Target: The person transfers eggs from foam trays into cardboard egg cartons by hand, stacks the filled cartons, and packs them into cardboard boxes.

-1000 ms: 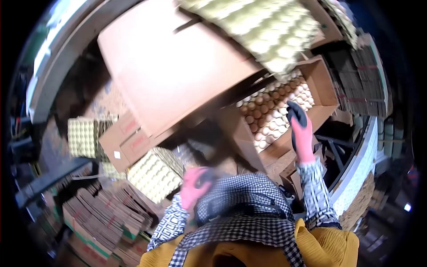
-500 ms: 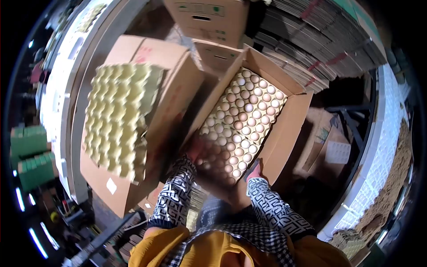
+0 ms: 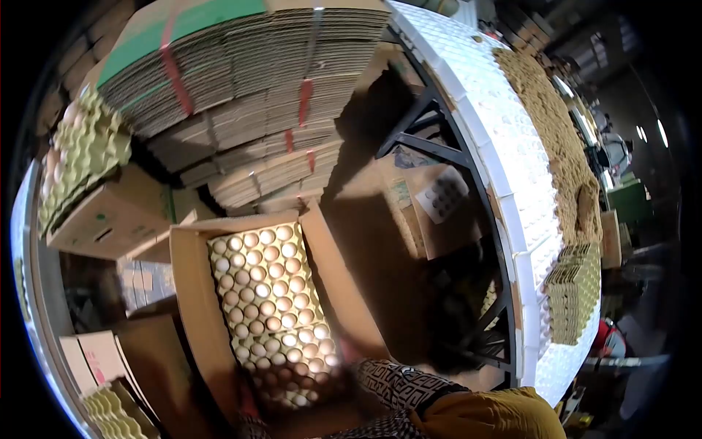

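Note:
Two egg trays, end to end and filled with brown and pale eggs, lie inside an open cardboard box in front of me. At the box's right side, my right hand is beside the near tray's edge; its fingers are blurred and in shadow. Low on the left, my left hand shows only as a dim reddish patch between the near tray and the box wall. Whether either hand grips the tray or the box is hidden.
Strapped stacks of flat cardboard stand behind the box. To the left are a closed carton with egg-filled trays above it, and empty pulp trays. On the right runs a long white table on dark metal legs with stacked trays.
My view has swung to the right, so the box and eggs appear lower and further left. The right-hand table shows more. My left hand is now mostly out of sight.

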Demonstrator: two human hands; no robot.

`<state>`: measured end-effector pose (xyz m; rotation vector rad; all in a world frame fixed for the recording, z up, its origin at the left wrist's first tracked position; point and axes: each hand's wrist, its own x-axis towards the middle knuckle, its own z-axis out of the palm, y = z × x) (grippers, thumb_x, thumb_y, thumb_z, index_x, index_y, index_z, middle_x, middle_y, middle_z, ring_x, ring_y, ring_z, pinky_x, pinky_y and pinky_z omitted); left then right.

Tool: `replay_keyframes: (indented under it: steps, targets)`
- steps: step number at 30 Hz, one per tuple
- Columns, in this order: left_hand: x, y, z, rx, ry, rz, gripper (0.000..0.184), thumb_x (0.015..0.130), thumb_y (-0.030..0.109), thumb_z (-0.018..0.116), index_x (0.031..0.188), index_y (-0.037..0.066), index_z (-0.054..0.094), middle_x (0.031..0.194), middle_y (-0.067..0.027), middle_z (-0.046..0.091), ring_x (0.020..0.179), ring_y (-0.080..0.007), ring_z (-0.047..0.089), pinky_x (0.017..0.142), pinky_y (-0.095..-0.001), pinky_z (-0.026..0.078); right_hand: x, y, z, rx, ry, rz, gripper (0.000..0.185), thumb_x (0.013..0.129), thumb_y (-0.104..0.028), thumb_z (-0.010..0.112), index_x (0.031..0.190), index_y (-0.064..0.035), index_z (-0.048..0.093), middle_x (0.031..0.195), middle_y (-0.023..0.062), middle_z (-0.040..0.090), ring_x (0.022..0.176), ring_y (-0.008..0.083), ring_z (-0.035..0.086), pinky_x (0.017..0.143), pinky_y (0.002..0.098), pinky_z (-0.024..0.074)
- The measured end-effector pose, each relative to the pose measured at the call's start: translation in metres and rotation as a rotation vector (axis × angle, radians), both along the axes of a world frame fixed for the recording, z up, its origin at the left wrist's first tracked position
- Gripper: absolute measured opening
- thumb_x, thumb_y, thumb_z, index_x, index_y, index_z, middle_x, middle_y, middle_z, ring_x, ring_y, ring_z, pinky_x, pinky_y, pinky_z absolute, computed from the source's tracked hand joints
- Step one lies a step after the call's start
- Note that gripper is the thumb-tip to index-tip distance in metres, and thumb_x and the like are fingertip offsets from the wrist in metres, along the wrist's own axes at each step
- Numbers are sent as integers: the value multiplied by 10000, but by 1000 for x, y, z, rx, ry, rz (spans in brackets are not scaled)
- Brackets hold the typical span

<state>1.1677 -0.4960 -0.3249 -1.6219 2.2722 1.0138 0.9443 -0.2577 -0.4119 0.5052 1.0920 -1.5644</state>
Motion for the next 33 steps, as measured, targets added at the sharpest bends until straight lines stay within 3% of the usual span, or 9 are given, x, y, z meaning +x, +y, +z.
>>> replay_keyframes:
  steps: [12,23,31,33]
  targets:
    - [4,-34,-4,214,46,36,438,951,300,538,1311,52,521,1238,-162,605,1140,-311,563,946,-412,473,-10,-33,60,3,-165,-24,454,989,-455,421,1150,-76,610,1026,66,657,864,217,595,760,389,479]
    - [-14,-45,20,779,182,573,441,955,315,538,1318,64,519,1246,-144,599,1145,-286,558,948,-399,471,-62,-58,143,6,-491,26,429,949,-476,491,1131,-109,619,966,67,673,762,237,628,627,436,521]
    - [-36,-58,23,917,237,695,444,958,325,538,1322,73,518,1253,-131,595,1148,-268,554,950,-389,470,-91,-78,201,25,-772,20,417,920,-491,543,1117,-132,625,922,67,684,688,251,653,530,470,551]
    - [-41,-61,29,919,261,693,445,958,328,538,1324,75,517,1254,-128,594,1148,-263,553,950,-387,470,-75,-67,158,34,-530,58,452,952,-478,490,1184,-105,599,1038,81,672,834,261,647,688,452,553]
